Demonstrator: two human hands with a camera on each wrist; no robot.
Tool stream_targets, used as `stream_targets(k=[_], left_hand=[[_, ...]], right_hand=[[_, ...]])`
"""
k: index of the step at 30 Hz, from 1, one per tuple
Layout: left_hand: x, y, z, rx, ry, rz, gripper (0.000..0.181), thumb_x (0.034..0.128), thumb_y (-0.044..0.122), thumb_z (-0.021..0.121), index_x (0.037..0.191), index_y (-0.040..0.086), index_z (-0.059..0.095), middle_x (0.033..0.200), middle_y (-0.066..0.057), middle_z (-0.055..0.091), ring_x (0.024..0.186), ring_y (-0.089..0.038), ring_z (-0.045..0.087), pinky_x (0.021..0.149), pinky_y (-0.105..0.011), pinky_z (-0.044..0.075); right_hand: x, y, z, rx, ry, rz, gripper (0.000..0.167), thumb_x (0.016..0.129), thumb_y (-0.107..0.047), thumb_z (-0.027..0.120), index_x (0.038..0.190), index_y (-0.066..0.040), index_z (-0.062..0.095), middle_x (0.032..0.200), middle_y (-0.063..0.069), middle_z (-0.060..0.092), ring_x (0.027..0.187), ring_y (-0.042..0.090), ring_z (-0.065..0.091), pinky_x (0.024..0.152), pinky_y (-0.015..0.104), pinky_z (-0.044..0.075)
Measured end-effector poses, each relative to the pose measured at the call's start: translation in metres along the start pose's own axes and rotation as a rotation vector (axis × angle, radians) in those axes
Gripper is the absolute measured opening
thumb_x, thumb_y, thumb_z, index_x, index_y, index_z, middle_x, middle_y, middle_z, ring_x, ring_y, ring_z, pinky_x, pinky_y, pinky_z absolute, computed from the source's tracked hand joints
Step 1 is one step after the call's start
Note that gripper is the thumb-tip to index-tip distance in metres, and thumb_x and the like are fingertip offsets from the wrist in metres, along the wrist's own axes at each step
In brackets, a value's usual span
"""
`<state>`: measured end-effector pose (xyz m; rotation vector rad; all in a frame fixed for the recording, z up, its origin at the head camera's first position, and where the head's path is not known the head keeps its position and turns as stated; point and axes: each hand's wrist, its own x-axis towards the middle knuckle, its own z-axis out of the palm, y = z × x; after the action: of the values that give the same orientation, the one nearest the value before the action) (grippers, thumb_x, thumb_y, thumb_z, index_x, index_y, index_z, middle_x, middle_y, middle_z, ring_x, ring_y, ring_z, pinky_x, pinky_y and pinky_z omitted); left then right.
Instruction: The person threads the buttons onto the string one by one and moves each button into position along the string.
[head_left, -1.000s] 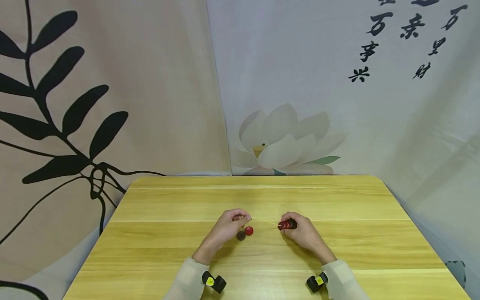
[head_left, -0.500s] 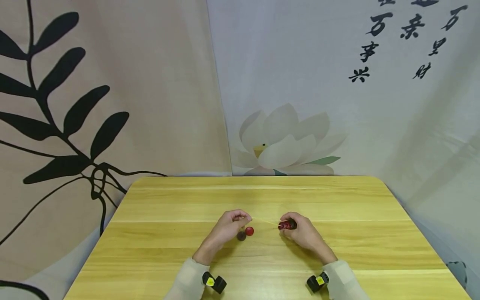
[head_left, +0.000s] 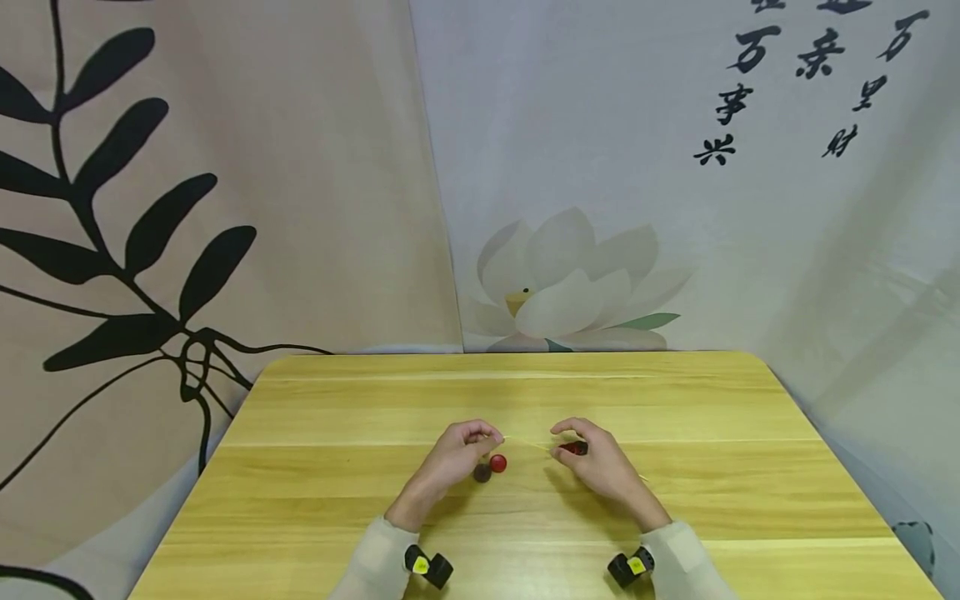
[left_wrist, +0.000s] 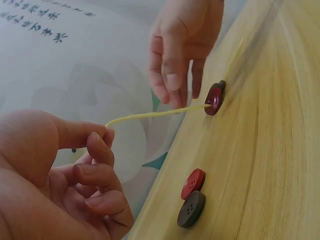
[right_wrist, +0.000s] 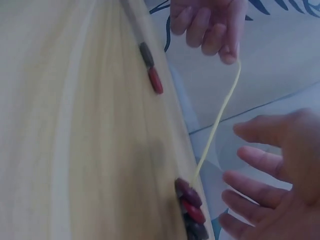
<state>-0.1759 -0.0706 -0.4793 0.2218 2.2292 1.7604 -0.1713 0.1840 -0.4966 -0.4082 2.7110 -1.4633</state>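
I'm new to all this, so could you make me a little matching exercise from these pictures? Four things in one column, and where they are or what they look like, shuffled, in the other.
Column one
1. Cord
2. Left hand
3. Right hand
4. Loose dark button

Column two
A. On the table, beside the loose red button
B. Open, gripping nothing
C. Yellow, running to the button stack
D. Pinching the cord

Right pairs: 1-C, 2-D, 3-B, 4-A
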Motion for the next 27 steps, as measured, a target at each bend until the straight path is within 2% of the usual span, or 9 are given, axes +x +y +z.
stream_targets(k=[4,7,12,18,21,27], left_hand=[[-0.001,0.000,0.000,0.004,0.001,-0.003,0.028,0.0992,0.027,0.060,0.109,0.001,0.067,0.092,-0.011,0.060,0.087,-0.025,0.052,0.071,-0.031,0.040],[-0.002,-0.001,0.001,0.010,0.007,-0.007,0.028,0.0990,0.027,0.061,0.109,0.002,0.067,0.092,-0.010,0.060,0.087,-0.025,0.052,0.070,-0.031,0.040],[-0.002,0.001,0.001,0.014,0.013,-0.017,0.028,0.0985,0.028,0.062,0.109,0.003,0.067,0.093,-0.010,0.061,0.089,-0.026,0.054,0.073,-0.033,0.042],[-0.003,0.000,0.002,-0.009,-0.006,-0.008,0.029,0.0998,0.026,0.060,0.111,0.000,0.066,0.099,-0.014,0.064,0.092,-0.028,0.059,0.079,-0.040,0.048],[-0.002,-0.002,0.003,-0.011,-0.008,-0.006,0.029,0.1000,0.025,0.060,0.111,0.000,0.066,0.098,-0.015,0.064,0.090,-0.027,0.059,0.076,-0.039,0.048],[-0.001,-0.005,0.002,0.000,-0.006,-0.002,0.028,0.0989,0.026,0.061,0.109,0.001,0.067,0.093,-0.015,0.062,0.085,-0.022,0.054,0.071,-0.033,0.043]], right_hand=[[0.000,-0.005,0.002,0.016,0.012,-0.023,0.027,0.091,-0.017,0.073,0.117,-0.010,0.067,0.122,0.005,0.065,0.114,0.032,0.061,0.093,0.047,0.051],[0.001,-0.009,0.003,0.044,0.009,-0.045,0.026,0.092,-0.017,0.072,0.117,-0.009,0.067,0.122,0.005,0.065,0.119,0.035,0.058,0.093,0.048,0.052],[0.004,-0.014,0.005,0.078,0.014,-0.058,0.024,0.092,-0.017,0.072,0.115,-0.014,0.068,0.119,0.002,0.067,0.121,0.032,0.057,0.093,0.047,0.052],[0.005,-0.017,0.009,0.114,-0.008,-0.061,0.024,0.092,-0.016,0.072,0.115,-0.009,0.068,0.119,0.005,0.067,0.120,0.032,0.058,0.094,0.049,0.051],[0.006,-0.017,0.011,0.130,-0.018,-0.065,0.025,0.092,-0.016,0.071,0.114,-0.007,0.068,0.119,0.007,0.067,0.120,0.032,0.059,0.093,0.048,0.052],[0.007,-0.020,0.017,0.127,-0.042,-0.076,0.025,0.093,-0.020,0.071,0.116,-0.010,0.068,0.121,0.007,0.067,0.119,0.035,0.059,0.090,0.047,0.051]])
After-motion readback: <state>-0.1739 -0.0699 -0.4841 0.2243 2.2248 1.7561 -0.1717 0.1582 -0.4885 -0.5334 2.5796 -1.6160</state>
